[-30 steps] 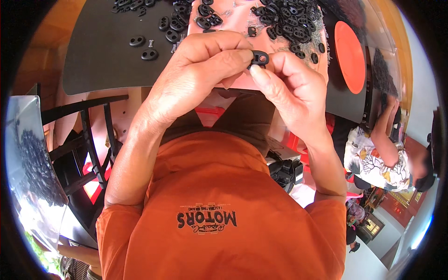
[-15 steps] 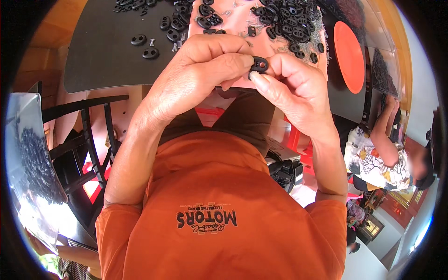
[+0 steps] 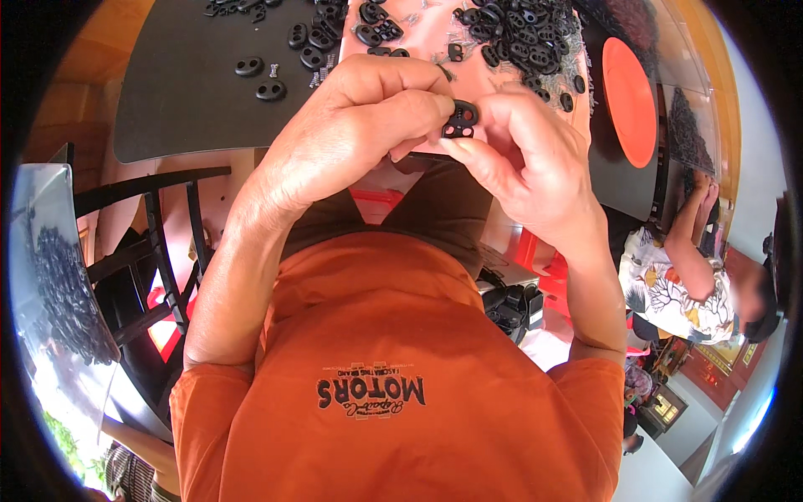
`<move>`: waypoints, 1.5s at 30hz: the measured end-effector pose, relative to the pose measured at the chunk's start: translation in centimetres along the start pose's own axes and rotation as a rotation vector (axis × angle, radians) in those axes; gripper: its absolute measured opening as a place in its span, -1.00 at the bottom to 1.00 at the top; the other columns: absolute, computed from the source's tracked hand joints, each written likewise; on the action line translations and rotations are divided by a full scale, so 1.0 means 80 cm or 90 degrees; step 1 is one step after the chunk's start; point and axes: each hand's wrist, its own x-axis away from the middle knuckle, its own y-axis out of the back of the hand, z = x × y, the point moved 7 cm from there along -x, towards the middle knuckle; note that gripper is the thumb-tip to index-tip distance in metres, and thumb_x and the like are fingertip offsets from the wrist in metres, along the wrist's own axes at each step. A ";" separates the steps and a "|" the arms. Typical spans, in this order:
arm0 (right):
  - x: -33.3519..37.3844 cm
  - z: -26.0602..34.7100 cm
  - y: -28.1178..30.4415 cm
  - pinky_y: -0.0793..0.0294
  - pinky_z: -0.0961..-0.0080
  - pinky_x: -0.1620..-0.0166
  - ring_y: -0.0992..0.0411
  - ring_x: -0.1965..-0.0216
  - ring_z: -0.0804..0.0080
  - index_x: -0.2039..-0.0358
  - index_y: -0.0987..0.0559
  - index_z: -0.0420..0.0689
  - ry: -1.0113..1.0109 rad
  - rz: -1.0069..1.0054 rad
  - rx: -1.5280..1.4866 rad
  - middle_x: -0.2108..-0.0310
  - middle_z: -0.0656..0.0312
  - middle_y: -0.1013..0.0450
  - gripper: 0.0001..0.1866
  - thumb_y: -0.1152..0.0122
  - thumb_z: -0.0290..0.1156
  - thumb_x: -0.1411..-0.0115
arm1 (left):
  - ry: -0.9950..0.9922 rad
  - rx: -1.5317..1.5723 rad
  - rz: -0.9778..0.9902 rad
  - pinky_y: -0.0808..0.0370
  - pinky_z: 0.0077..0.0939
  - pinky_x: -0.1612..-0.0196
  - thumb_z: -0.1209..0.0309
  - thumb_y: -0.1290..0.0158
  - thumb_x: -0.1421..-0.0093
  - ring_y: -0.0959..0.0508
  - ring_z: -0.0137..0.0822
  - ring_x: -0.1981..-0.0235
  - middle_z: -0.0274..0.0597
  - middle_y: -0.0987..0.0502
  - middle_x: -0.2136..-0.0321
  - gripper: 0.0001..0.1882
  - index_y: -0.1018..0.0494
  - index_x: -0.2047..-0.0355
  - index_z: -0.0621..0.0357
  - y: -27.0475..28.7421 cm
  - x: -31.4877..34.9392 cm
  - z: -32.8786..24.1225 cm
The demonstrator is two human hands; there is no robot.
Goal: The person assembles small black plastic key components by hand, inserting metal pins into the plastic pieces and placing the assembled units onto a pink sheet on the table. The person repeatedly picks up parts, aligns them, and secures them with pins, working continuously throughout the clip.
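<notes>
Both hands meet above the table's near edge, working on a small black cord lock. My left hand (image 3: 360, 125) pinches its oval shell (image 3: 466, 110) between thumb and fingers. With thumb and forefinger, my right hand (image 3: 535, 163) grips a black two-holed insert (image 3: 457, 131) just below the shell; the two pieces touch or overlap. Whether a spring sits between them cannot be made out. Beyond my hands, a heap of black cord lock parts (image 3: 527, 38) lies on the pink sheet (image 3: 428, 52), with many thin metal springs scattered round it.
On the dark tabletop (image 3: 192, 84) at left lie loose cord lock pieces (image 3: 270, 90) and a small spring (image 3: 274, 71). An orange-red oval plate (image 3: 629, 102) is at right. A black chair (image 3: 159, 243) stands at lower left. Another person (image 3: 682, 280) sits at far right.
My right thumb has shifted slightly left and down, and the two-holed insert now shows clearly below the shell. My left hand keeps its pinch almost unmoved.
</notes>
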 end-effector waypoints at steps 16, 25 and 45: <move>0.003 0.009 0.005 -0.51 0.39 0.41 -0.50 0.35 0.23 0.17 -0.43 -0.15 0.116 0.028 0.130 0.28 0.18 -0.46 -0.50 -0.41 -0.26 0.12 | 0.013 0.025 -0.043 -0.14 -0.77 0.54 0.31 0.03 -0.16 -0.27 -0.65 0.58 -0.49 -0.32 0.61 -0.78 -0.47 0.40 0.22 -0.004 0.001 0.007; -0.007 0.011 -0.004 -0.43 0.44 0.51 -0.48 0.48 0.31 0.33 -0.40 -0.11 0.143 0.034 0.215 0.43 0.25 -0.42 -0.60 -0.37 -0.21 0.07 | 0.032 0.035 -0.031 -0.13 -0.76 0.54 0.33 0.03 -0.15 -0.25 -0.67 0.58 -0.50 -0.33 0.61 -0.78 -0.49 0.38 0.25 -0.005 0.003 0.007; 0.024 -0.016 -0.040 -0.15 0.70 0.58 -0.15 0.62 0.73 0.52 -0.35 -0.22 -0.316 -0.057 -0.420 0.67 0.41 -0.24 -0.76 -0.10 -0.44 -0.27 | -0.008 0.109 -0.081 -0.34 -0.74 0.39 0.38 0.09 -0.27 -0.37 -0.64 0.48 -0.45 -0.36 0.52 -0.80 -0.44 0.36 0.27 -0.001 0.010 0.007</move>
